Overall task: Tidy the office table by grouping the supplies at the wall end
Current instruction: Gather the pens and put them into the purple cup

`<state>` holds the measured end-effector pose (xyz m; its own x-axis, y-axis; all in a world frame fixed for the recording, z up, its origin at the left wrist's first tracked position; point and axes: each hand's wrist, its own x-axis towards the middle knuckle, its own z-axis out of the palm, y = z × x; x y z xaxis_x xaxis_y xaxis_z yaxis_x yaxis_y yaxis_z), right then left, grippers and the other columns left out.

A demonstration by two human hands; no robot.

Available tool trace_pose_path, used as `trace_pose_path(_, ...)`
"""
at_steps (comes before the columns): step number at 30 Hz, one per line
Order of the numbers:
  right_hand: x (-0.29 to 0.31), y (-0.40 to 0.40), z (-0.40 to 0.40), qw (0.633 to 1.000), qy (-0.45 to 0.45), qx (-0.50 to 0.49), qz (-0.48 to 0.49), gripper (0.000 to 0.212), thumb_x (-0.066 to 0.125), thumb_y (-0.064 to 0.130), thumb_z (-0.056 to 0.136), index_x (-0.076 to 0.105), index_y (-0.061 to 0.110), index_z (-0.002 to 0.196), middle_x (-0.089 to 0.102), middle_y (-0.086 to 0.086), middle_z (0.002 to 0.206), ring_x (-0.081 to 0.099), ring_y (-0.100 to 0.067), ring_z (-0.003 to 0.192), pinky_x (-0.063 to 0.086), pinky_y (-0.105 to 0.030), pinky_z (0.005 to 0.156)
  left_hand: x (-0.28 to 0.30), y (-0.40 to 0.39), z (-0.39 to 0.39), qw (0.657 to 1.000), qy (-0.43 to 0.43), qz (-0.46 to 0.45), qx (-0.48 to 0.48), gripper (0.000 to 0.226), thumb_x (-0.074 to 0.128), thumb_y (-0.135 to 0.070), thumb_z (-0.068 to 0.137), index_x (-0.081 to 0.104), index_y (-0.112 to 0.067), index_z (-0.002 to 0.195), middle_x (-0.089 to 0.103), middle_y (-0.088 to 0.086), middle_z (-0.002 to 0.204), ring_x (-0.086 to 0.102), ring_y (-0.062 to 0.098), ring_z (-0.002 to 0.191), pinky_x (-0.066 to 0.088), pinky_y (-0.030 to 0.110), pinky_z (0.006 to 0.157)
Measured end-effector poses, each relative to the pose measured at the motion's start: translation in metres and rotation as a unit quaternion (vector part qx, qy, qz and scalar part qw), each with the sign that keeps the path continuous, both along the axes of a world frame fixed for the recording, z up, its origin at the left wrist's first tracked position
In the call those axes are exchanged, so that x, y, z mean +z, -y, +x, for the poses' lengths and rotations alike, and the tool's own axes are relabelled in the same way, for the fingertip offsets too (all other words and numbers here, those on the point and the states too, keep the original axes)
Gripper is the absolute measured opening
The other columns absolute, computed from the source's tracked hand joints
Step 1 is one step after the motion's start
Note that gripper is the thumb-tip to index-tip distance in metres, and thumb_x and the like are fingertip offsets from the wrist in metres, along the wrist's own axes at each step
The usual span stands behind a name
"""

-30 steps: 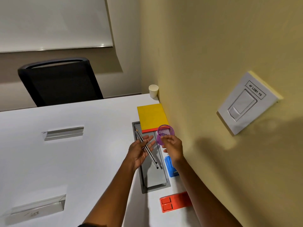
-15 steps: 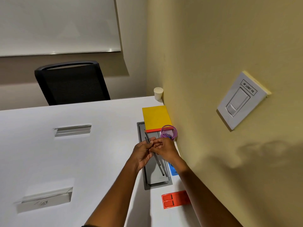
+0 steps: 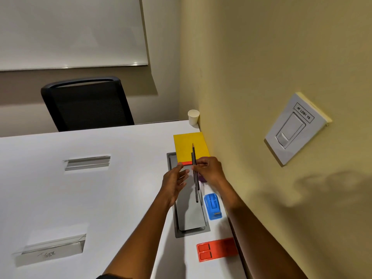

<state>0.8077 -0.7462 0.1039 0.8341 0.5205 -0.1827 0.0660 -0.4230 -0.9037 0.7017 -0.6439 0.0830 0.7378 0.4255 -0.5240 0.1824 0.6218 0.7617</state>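
Since half a second ago, both pencils (image 3: 194, 174) are passed to the right hand (image 3: 209, 172) and pinched, long axis toward the yellow notepad (image 3: 189, 147), the left hand (image 3: 174, 183) left open beside.

Purple cup (image 3: 202, 179): mostly hidden behind right hand (image 3: 210, 171), only a sliver shows. Pencils (image 3: 194, 174): count unclear, shafts overlapping. Acrylic sign holder (image 3: 52, 249): lettering illegible. Whiteboard (image 3: 68, 31): cut by top and left edges.
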Motion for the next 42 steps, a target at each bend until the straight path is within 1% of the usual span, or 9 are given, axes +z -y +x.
trace_pose_path(2,0.005,0.000,0.014,0.998,0.024,-0.056,0.013,0.024,0.076,0.018,0.080,0.072,0.008,0.102,0.073,-0.005,0.092,0.068,-0.016,0.081,0.056,-0.027,0.079,-0.003,-0.003,-0.002,0.995,-0.040,0.090,0.007,0.048,0.052,-0.042,0.094,0.050,-0.016,0.134,0.061,0.008,0.129,0.055,0.023,0.120,0.041,0.039,0.105)
trace_pose_path(5,0.011,-0.001,0.033,0.989,0.057,-0.129,0.045,0.021,0.073,0.016,0.082,0.072,0.009,0.102,0.072,-0.003,0.089,0.067,-0.012,0.076,0.052,-0.014,0.067,-0.010,-0.008,-0.006,0.959,-0.088,0.269,-0.019,0.054,0.050,-0.043,0.095,0.043,-0.015,0.141,0.046,0.007,0.146,0.043,0.023,0.133,0.035,0.036,0.108)
trace_pose_path(12,-0.010,-0.007,0.059,0.973,0.140,-0.182,0.041,0.016,0.069,0.016,0.087,0.071,0.006,0.100,0.075,-0.008,0.090,0.069,-0.015,0.076,0.053,-0.020,0.069,-0.031,-0.022,-0.006,0.810,-0.165,0.538,-0.166,0.075,0.044,-0.054,0.093,0.013,-0.020,0.152,0.006,0.003,0.162,0.001,0.022,0.149,0.007,0.046,0.119)
trace_pose_path(14,-0.022,-0.011,0.066,0.973,0.141,-0.179,0.029,0.016,0.068,0.014,0.087,0.071,0.006,0.100,0.074,-0.009,0.091,0.069,-0.016,0.078,0.050,-0.016,0.067,-0.034,-0.025,-0.004,0.791,-0.178,0.559,-0.177,0.076,0.042,-0.055,0.093,0.010,-0.021,0.153,0.001,0.003,0.162,-0.004,0.022,0.149,0.004,0.048,0.118)
trace_pose_path(17,-0.041,-0.015,0.072,0.975,0.141,-0.172,0.001,0.017,0.068,0.013,0.087,0.071,0.005,0.102,0.074,-0.010,0.094,0.070,-0.020,0.081,0.057,-0.030,0.075,-0.039,-0.030,-0.003,0.779,-0.185,0.569,-0.188,0.077,0.041,-0.056,0.094,0.007,-0.022,0.153,-0.003,0.002,0.162,-0.008,0.022,0.149,0.002,0.048,0.118)
trace_pose_path(23,-0.072,-0.022,0.076,0.971,0.161,-0.170,-0.050,0.020,0.067,0.007,0.087,0.070,-0.002,0.105,0.072,-0.016,0.098,0.069,-0.028,0.087,0.053,-0.027,0.073,-0.058,-0.045,-0.005,0.778,-0.212,0.557,-0.197,0.075,0.038,-0.056,0.094,0.006,-0.021,0.153,-0.004,0.003,0.162,-0.007,0.023,0.149,0.003,0.050,0.118)
trace_pose_path(30,-0.093,-0.019,0.070,0.972,0.151,-0.168,-0.061,0.017,0.063,0.003,0.088,0.068,-0.005,0.102,0.072,-0.021,0.096,0.070,-0.033,0.087,0.059,-0.039,0.075,-0.072,-0.054,-0.010,0.779,-0.228,0.544,-0.211,0.074,0.037,-0.055,0.095,0.006,-0.021,0.153,-0.002,0.003,0.162,-0.006,0.023,0.149,0.005,0.051,0.118)
trace_pose_path(34,-0.090,-0.014,0.065,0.973,0.144,-0.175,-0.051,0.019,0.064,0.000,0.086,0.066,-0.003,0.104,0.071,-0.019,0.098,0.069,-0.031,0.090,0.057,-0.034,0.075,-0.070,-0.053,-0.015,0.784,-0.221,0.542,-0.207,0.074,0.038,-0.055,0.095,0.006,-0.021,0.153,-0.002,0.002,0.162,-0.005,0.023,0.149,0.005,0.052,0.118)
trace_pose_path(42,-0.084,0.002,0.039,0.986,0.096,-0.135,-0.028,0.067,0.080,0.011,0.074,0.049,0.021,0.132,0.055,0.000,0.129,0.054,-0.017,0.113,0.058,-0.033,0.083,-0.048,-0.045,-0.037,0.785,-0.207,0.550,-0.198,0.075,0.038,-0.055,0.095,0.004,-0.022,0.153,-0.003,0.002,0.162,-0.006,0.023,0.149,0.004,0.051,0.118)
